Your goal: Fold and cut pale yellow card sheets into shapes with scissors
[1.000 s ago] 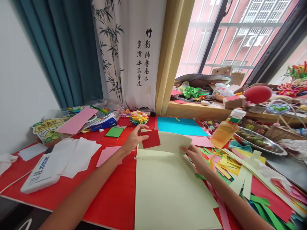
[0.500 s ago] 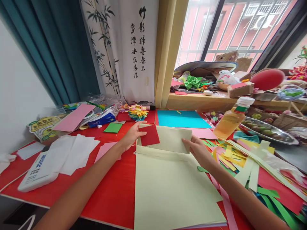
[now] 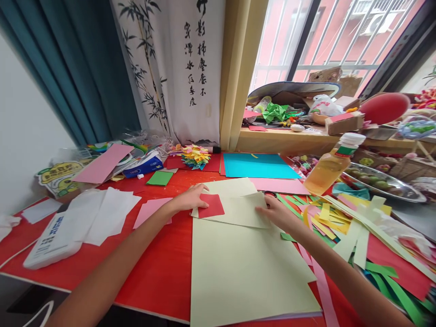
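Note:
My left hand (image 3: 190,199) pinches the left edge of a small red paper square (image 3: 212,206). Behind that square lies a pale green paper strip (image 3: 243,211), whose right end is between the fingers of my right hand (image 3: 278,212). The strip is low over a stack of large pale green sheets (image 3: 250,268), lying along its far edge. Another pale green piece (image 3: 228,185) shows just beyond the strip. A dark looped handle (image 3: 270,194) peeks out behind my right fingers; the rest of that tool is hidden.
Coloured paper strips (image 3: 327,222) are heaped at right, near a leaning bottle (image 3: 332,168) and a metal bowl (image 3: 405,193). Blue sheets (image 3: 254,165) and a folded-paper ball (image 3: 195,157) are at the back. A white tissue pack (image 3: 56,240) is at left on the red table (image 3: 153,281).
Both hands have lowered the pale green strip and the red square toward me, onto or just above the large sheets. The pale piece and dark handle behind them now show.

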Action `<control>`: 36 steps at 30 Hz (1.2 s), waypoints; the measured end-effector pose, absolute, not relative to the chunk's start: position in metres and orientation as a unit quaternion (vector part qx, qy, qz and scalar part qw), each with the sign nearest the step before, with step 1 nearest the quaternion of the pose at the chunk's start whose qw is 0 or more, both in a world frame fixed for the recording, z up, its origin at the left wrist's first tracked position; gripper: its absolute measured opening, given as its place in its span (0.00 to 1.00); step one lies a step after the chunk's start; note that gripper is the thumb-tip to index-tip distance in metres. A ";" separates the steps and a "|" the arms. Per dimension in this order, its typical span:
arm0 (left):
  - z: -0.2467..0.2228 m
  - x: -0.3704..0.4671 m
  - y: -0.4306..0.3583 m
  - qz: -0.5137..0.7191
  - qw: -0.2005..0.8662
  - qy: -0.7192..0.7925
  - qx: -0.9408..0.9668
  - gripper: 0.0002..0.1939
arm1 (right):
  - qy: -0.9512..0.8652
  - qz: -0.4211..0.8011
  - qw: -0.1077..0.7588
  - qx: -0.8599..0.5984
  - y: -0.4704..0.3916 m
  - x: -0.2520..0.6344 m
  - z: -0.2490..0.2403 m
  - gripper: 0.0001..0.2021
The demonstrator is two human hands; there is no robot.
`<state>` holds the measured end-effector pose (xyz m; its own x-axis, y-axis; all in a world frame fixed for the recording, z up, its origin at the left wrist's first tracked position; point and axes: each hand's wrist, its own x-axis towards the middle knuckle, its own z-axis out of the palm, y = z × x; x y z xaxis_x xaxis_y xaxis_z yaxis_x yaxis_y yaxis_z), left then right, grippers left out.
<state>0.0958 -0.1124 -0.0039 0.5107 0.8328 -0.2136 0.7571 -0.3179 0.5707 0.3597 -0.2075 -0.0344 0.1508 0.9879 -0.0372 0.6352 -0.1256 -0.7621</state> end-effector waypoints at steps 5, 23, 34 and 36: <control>-0.004 0.093 -0.113 0.024 0.294 0.480 0.826 0.30 | -0.588 0.246 0.293 -0.713 -0.211 0.355 -0.035 0.08; -0.011 0.086 -0.096 -0.007 0.205 0.444 0.872 0.33 | -0.592 0.243 0.279 -0.716 -0.213 0.343 -0.041 0.22; -0.011 0.087 -0.098 0.004 0.266 0.432 0.862 0.34 | -0.576 0.259 0.345 -0.694 -0.212 0.337 -0.045 0.24; -0.007 0.088 -0.102 0.028 0.280 0.420 0.863 0.30 | -0.571 0.258 0.358 -0.692 -0.213 0.338 -0.044 0.23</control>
